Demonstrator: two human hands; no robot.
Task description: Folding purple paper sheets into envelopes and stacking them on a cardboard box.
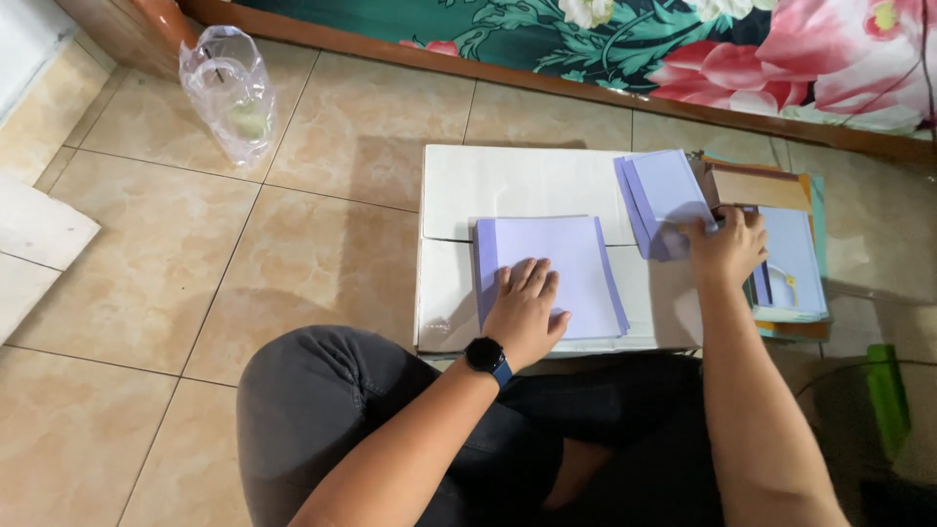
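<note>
My left hand (525,312) lies flat, fingers apart, on a stack of pale purple paper sheets (556,256) that sits on a white board (488,185) on the floor. A black watch is on that wrist. My right hand (727,249) grips the lower edge of a second bundle of purple sheets (664,190) at the board's right side, next to a pile of paper and brown card (756,185).
A clear plastic bag (229,88) stands on the beige floor tiles at the upper left. A flowered green and pink cloth (683,39) runs along a wooden edge at the back. A green object (886,390) lies at the right. My crossed legs are below.
</note>
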